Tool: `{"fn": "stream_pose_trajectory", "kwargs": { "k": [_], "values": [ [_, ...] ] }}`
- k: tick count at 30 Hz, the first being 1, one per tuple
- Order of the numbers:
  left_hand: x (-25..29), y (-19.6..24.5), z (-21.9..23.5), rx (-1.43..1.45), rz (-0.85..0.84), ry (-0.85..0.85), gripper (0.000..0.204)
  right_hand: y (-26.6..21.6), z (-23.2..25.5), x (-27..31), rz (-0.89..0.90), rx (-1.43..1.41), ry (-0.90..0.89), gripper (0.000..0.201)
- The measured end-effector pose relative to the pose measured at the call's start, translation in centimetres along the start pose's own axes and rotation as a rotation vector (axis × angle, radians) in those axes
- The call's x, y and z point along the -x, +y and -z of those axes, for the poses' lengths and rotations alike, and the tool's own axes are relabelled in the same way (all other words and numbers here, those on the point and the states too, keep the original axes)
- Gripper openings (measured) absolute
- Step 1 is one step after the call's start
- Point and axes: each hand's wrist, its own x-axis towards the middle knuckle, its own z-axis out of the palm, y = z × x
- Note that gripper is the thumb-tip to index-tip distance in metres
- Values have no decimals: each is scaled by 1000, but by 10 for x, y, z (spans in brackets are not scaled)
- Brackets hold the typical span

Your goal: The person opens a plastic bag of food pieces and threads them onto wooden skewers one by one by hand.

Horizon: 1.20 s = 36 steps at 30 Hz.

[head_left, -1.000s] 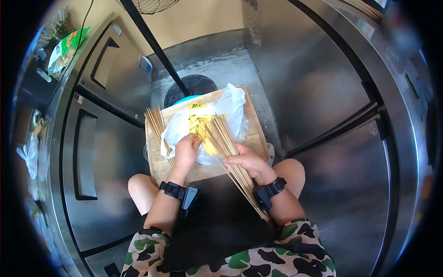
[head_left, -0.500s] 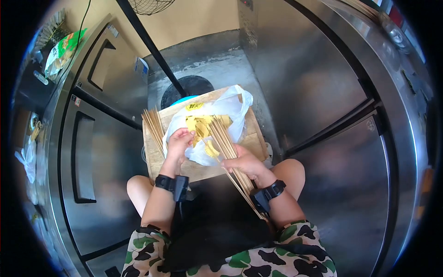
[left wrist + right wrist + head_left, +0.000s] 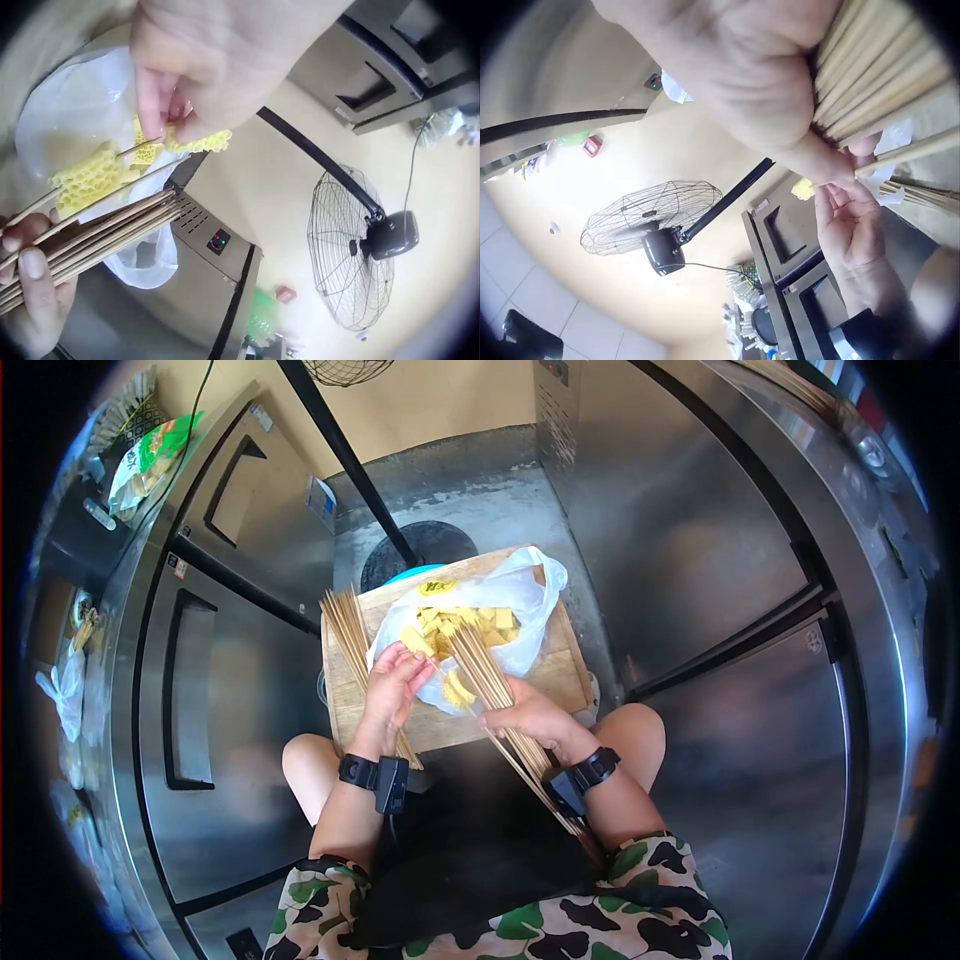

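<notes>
My left hand (image 3: 392,685) pinches a yellow, honeycomb-textured food piece (image 3: 415,641) between thumb and fingers, beside the bundle's upper end. In my right hand (image 3: 538,712) is a thick bundle of bamboo skewers (image 3: 484,666), gripped with the tips pointing away from me. One skewer stands apart from the bundle and runs through another yellow piece (image 3: 94,180); its tip reaches the left fingertips in the left wrist view. Under both hands lies an open white plastic bag (image 3: 540,600) with a pile of yellow pieces (image 3: 490,622) in it.
The bag rests on a wooden board (image 3: 350,710) before my knees. More bamboo skewers (image 3: 345,630) lie along its left side. Steel refrigerator cabinets (image 3: 690,510) flank both sides, and a fan's black pole (image 3: 345,455) rises behind the board.
My left hand has drawn back from the pile toward the left, bringing up a yellow piece in its fingers. The right hand keeps its grip on the skewers, nearly in place.
</notes>
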Motion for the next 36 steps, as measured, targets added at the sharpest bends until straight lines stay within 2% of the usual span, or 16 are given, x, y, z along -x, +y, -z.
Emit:
{"fn": "stream_pose_trajectory", "kwargs": {
  "k": [9, 15, 21, 24, 30, 33, 36],
  "values": [
    [13, 1, -12, -94, -87, -14, 18, 1, 2, -2, -6, 10, 1, 49],
    [12, -5, -15, -206, -232, 49, 23, 1, 1, 0, 8, 8, 5, 39],
    [19, -21, -18, -522, -478, 80, 21, -2, -1, 1, -13, -17, -24, 42],
    [25, -21, -24, -479, -480, 111, 17, 0, -1, 2, 13, -43, -46, 44],
    [36, -1, -32, -429, -338, 79, 12, 7, -1, -1, 35, 2, -60, 41],
    [28, -11, -19, -417, -380, 123, 13, 2, -4, 2, 31, -4, -59, 39],
    [21, -5, -10, -544, -392, 141, 14, 10, -6, -1, 28, 57, -69, 37]
  ]
}}
